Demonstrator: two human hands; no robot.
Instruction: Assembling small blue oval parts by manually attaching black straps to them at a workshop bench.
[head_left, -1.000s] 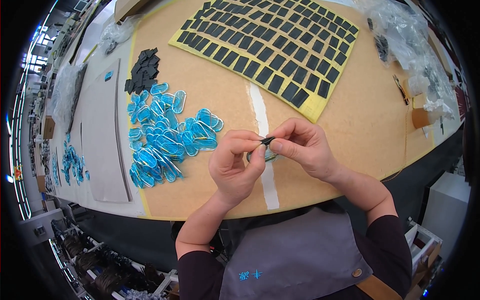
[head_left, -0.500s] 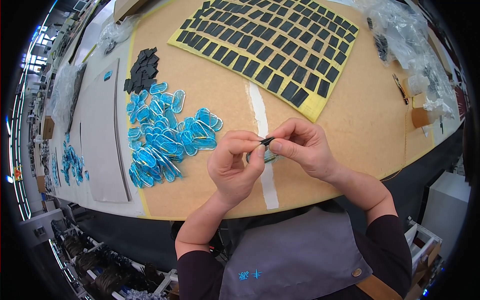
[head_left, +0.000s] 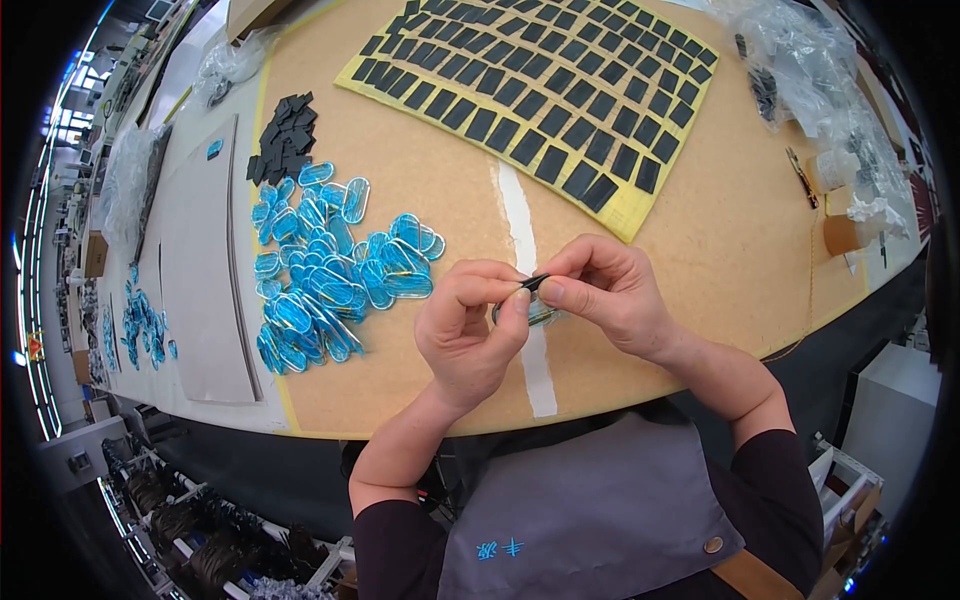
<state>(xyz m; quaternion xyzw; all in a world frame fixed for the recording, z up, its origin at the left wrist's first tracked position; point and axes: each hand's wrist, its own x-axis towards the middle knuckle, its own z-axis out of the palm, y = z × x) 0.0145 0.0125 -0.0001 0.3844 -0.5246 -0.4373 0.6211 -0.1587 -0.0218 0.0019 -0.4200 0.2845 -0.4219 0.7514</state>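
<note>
Both hands meet over the table's middle, pinching one small black piece (head_left: 534, 283) between thumbs and fingertips. My left hand (head_left: 468, 325) grips its left end. At its other end are the closed fingertips of my right hand (head_left: 608, 298). Just below the fingertips shows a rounded piece with a pale rim (head_left: 540, 317), partly hidden by the hands; whether it is joined to the black piece I cannot tell. Left of my hands lies a heap of blue oval pieces with pale rims (head_left: 325, 285). Beyond that heap is a pile of flat black rectangles (head_left: 287, 138).
A yellow board (head_left: 625, 222) bearing rows of black rectangles lies at the far side. A white strip (head_left: 540, 375) runs along the tabletop (head_left: 420, 390). Grey sheets (head_left: 205, 300) and more blue pieces (head_left: 145, 325) lie left. Clear plastic bags (head_left: 800, 60), tape rolls (head_left: 845, 235) and tweezers (head_left: 801, 178) sit right.
</note>
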